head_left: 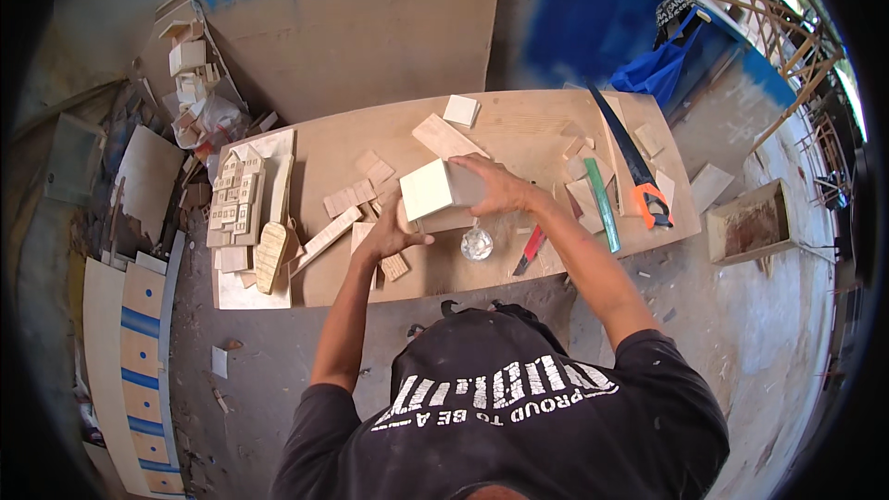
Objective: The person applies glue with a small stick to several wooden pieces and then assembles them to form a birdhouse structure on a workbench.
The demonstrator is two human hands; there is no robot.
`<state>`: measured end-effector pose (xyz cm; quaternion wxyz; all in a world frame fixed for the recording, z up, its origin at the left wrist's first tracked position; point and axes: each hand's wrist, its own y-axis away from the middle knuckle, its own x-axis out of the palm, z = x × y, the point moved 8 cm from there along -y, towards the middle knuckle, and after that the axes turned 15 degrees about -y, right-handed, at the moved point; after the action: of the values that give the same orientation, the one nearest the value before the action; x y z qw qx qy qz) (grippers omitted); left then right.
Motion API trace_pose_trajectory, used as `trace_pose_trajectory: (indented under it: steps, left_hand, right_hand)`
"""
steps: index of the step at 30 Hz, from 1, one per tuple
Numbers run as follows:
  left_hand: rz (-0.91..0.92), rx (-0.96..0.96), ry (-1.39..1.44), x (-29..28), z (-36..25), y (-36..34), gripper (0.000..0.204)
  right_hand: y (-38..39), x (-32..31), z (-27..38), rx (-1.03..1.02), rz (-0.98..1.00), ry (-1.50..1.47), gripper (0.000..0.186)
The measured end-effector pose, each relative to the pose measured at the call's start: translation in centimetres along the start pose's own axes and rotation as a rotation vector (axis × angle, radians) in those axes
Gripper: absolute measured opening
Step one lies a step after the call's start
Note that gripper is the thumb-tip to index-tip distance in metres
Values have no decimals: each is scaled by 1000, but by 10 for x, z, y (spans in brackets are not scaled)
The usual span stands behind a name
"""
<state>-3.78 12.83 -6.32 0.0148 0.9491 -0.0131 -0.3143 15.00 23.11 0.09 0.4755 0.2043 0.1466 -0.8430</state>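
Over the middle of the wooden tabletop [519, 130], a wooden block [426, 191] with a pale square face is held between both my hands. At its lower left corner, my left hand [394, 230] grips it with the thumb stretched to the right. My right hand [500, 187] is curled over the block's right end; some fingertips are hidden. Just below the block stands a small clear container [477, 243] with whitish contents. Beyond it lie a plank piece [448, 137] and a small pale square block [461, 110].
On the right lie a handsaw [639, 167] with an orange handle, a green straight strip [601, 204] and a red cutter-like tool [531, 250]. A wooden house model [236, 194] sits at left beside wood offcuts [350, 199]. A box-like bin [752, 222] stands off the table's right end.
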Motion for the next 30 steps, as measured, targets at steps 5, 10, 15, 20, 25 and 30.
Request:
trace_pose_trajectory:
  steps: [5, 10, 15, 20, 25, 30]
  left_hand:
    - [-239, 203, -183, -48, -63, 22, 82]
    - [-58, 231, -337, -36, -86, 7, 63]
    - [-45, 218, -405, -35, -89, 9, 65]
    - [-35, 209, -407, -34, -93, 9, 65]
    - [-19, 177, -412, -34, -94, 7, 66]
    - [-12, 170, -425, -32, -89, 5, 67]
  right_hand:
    - [9, 7, 12, -8, -7, 107, 106]
    - [13, 6, 13, -1, -13, 126, 106]
    - [12, 7, 9, -23, -17, 154, 102]
    - [12, 3, 9, -3, -13, 133, 102]
    - [9, 4, 6, -28, -5, 152, 101]
    - [8, 5, 7, -105, -33, 149, 101]
